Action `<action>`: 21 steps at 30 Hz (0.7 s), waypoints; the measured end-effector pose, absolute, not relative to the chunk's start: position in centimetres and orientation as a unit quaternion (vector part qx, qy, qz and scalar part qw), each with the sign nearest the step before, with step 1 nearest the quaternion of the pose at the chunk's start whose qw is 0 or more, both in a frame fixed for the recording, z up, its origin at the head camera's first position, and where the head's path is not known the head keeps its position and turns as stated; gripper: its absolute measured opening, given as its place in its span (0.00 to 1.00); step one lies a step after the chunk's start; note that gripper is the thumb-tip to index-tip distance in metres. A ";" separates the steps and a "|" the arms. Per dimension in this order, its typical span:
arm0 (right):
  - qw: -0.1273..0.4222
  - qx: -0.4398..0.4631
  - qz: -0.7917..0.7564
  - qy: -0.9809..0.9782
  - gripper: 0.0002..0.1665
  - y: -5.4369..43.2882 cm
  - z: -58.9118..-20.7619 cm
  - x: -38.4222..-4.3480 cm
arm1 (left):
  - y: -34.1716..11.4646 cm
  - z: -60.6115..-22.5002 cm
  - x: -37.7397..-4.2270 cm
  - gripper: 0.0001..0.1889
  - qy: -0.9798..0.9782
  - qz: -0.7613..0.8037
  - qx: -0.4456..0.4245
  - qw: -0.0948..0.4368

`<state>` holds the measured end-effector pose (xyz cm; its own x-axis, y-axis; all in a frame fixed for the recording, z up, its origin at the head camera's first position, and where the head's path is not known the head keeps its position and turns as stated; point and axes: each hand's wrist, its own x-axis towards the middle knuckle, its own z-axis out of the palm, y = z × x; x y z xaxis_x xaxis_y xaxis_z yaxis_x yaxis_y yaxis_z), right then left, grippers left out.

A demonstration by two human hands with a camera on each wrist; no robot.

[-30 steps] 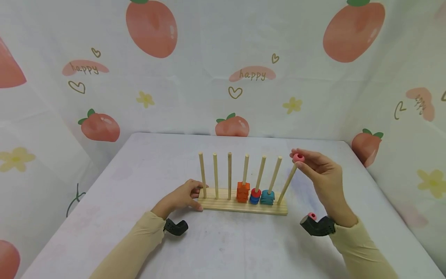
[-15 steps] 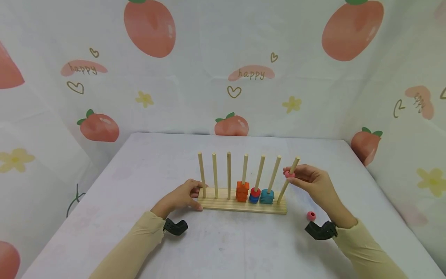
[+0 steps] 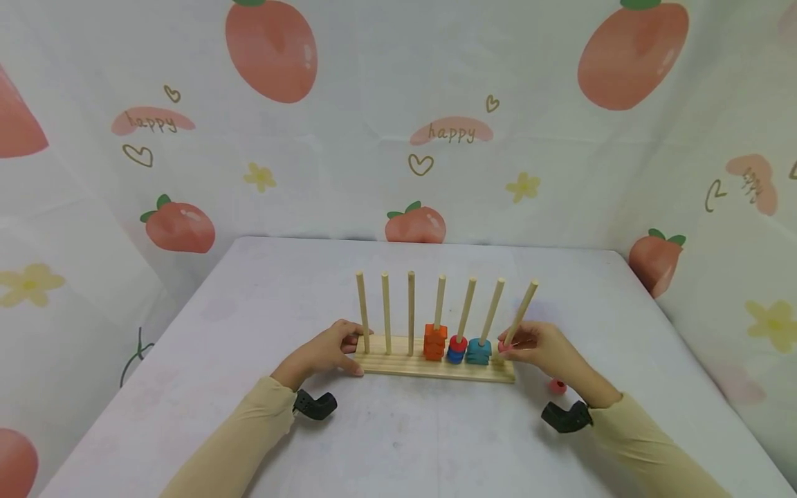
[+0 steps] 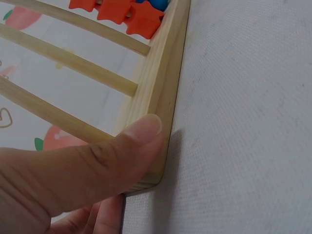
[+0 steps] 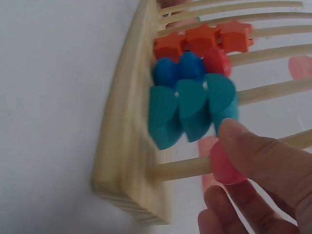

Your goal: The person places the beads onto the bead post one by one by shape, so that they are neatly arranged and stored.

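Note:
A wooden peg rack with several upright pegs stands on the table. My left hand grips its left end, thumb along the front edge in the left wrist view. My right hand pinches a pink bead threaded on the rightmost peg, partway above the base. Beside it, teal half-round beads fill the bottom of one peg. Further left come a peg with blue beads under a red bead, and one with orange star beads. The three leftmost pegs carry no beads.
Another pink bead lies on the white table, just below the right hand and partly covered by it. A patterned cloth hangs behind the table. Black camera mounts sit on both wrists.
From above the rightmost peg, the right hand has brought the pink bead onto it and slid it down close to the base. The left hand has stayed on the rack's left end.

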<state>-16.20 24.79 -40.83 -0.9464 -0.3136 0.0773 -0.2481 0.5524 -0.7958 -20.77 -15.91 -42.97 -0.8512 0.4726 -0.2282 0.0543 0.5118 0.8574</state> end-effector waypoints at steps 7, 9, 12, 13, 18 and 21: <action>0.044 -0.169 -0.411 0.895 0.14 24.7 -42.1 -16.6 | -15.9 -43.0 -20.8 0.38 0.838 0.467 0.173 0.224; 0.050 -0.160 -0.405 0.899 0.15 24.6 -42.2 -16.6 | -15.9 -43.0 -20.9 0.38 0.837 0.467 0.176 0.224; 0.061 -0.145 -0.399 0.903 0.17 24.5 -42.3 -16.6 | -15.9 -43.0 -20.8 0.38 0.834 0.472 0.175 0.227; 0.063 -0.142 -0.397 0.904 0.17 24.5 -42.3 -16.6 | -15.9 -43.0 -20.7 0.38 0.834 0.471 0.175 0.226; 0.074 -0.140 -0.398 0.904 0.17 24.4 -42.5 -16.8 | -15.9 -43.0 -20.7 0.39 0.836 0.470 0.173 0.223; 0.081 -0.136 -0.403 0.901 0.17 24.4 -42.4 -16.8 | -15.9 -43.0 -20.7 0.38 0.835 0.473 0.168 0.225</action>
